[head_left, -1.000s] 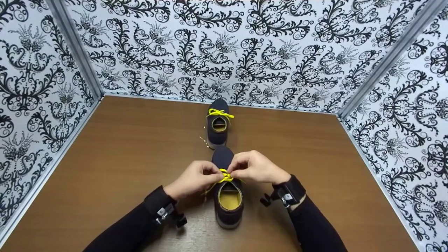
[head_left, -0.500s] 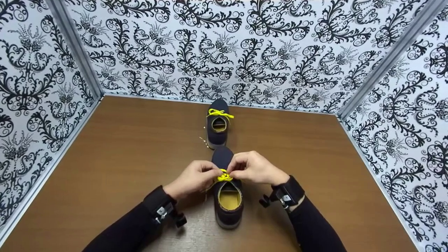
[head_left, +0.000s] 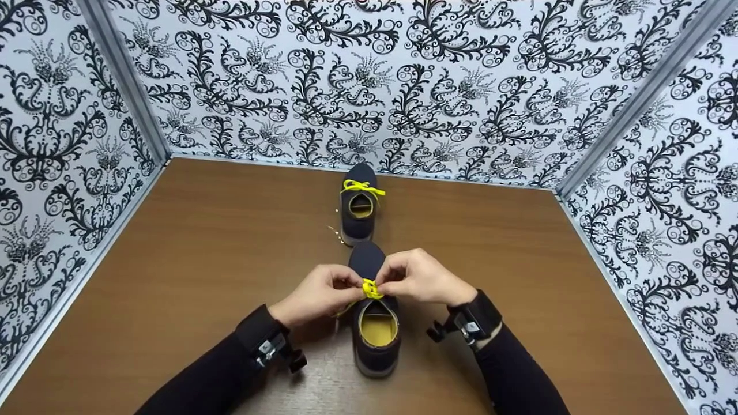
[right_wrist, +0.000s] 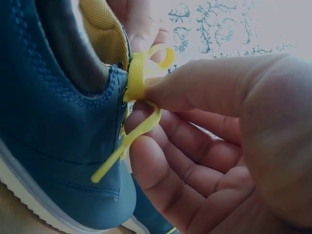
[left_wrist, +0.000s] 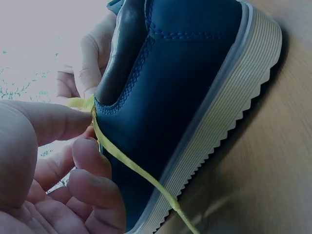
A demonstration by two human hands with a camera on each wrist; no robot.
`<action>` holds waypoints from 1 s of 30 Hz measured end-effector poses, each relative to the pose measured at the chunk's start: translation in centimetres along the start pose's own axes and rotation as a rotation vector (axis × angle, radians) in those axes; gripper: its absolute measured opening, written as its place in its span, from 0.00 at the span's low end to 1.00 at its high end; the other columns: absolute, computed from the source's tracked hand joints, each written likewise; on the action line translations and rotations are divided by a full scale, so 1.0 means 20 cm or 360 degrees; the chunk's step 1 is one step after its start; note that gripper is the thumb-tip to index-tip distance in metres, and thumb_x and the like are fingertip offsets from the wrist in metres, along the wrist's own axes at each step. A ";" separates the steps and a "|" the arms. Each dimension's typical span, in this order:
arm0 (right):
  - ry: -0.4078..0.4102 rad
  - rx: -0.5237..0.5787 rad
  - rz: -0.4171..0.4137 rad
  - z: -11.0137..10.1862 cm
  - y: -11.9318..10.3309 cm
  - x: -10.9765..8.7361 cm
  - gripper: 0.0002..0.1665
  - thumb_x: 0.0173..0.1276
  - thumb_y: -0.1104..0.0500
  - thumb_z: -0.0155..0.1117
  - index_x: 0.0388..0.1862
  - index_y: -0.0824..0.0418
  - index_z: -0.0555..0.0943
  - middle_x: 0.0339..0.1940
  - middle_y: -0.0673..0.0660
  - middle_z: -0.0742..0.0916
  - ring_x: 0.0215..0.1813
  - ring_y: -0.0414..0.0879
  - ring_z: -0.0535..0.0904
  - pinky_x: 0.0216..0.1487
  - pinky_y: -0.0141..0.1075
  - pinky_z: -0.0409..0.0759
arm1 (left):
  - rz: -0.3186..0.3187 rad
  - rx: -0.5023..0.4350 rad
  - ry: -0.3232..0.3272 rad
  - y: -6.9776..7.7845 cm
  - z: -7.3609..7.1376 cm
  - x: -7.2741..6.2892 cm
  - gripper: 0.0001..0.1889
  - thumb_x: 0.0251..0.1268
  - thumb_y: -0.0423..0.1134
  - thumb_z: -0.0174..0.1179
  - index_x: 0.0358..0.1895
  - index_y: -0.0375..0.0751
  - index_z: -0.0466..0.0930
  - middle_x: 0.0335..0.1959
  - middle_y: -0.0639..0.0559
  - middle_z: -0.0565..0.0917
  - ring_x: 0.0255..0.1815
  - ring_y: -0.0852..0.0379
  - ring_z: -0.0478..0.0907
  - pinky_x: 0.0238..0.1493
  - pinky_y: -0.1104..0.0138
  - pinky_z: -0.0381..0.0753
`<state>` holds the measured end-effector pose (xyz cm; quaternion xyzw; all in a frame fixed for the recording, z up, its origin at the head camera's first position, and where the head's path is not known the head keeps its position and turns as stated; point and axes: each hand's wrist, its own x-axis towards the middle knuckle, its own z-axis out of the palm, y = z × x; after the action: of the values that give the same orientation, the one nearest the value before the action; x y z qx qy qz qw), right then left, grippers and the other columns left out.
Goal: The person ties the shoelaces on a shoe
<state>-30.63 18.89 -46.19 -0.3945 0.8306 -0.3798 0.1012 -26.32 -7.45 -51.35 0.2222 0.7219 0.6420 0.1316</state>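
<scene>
A dark shoe with a yellow insole stands on the table, toe pointing away from me. Over its tongue, my left hand pinches the yellow shoelace between thumb and fingers. From the other side my right hand also pinches the lace, close to the left fingertips. One loose lace end hangs down the shoe's side in the left wrist view. In the right wrist view a loop and another free end show around the thumb. Fingers partly hide the knot.
Beyond this shoe stands a second dark shoe, its yellow lace tied in a bow. Small pale bits lie beside it. The wooden table is enclosed by patterned walls at the back and sides.
Both hands stay almost in place at the lace. The yellow loops between the fingertips have shifted and look more bunched together. Neither shoe has moved.
</scene>
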 end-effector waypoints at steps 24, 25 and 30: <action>0.0003 0.0048 -0.0055 0.01 -0.01 0.01 0.07 0.69 0.68 0.77 0.42 0.58 0.93 0.36 0.47 0.92 0.38 0.39 0.86 0.42 0.31 0.85 | 0.0057 0.0096 0.0041 0.01 0.01 0.01 0.05 0.73 0.36 0.76 0.44 0.37 0.94 0.29 0.57 0.85 0.20 0.64 0.73 0.23 0.73 0.73; 0.0012 0.0075 -0.0032 0.02 -0.01 0.01 0.07 0.69 0.68 0.77 0.43 0.58 0.92 0.35 0.48 0.92 0.38 0.39 0.86 0.42 0.31 0.85 | 0.0046 0.0081 0.0037 0.01 0.01 0.01 0.05 0.73 0.35 0.76 0.44 0.37 0.94 0.28 0.57 0.85 0.20 0.64 0.73 0.22 0.73 0.73; 0.0040 0.0134 0.0027 0.02 -0.01 0.01 0.08 0.68 0.67 0.79 0.42 0.58 0.88 0.33 0.47 0.91 0.36 0.41 0.87 0.41 0.32 0.86 | -0.0010 0.0005 0.0039 0.00 0.01 0.00 0.06 0.72 0.32 0.74 0.45 0.33 0.93 0.28 0.56 0.85 0.19 0.65 0.72 0.22 0.74 0.72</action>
<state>-30.40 18.51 -46.32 -0.3779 0.8184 -0.4185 0.1107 -26.28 -7.30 -51.26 0.2123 0.7251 0.6432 0.1243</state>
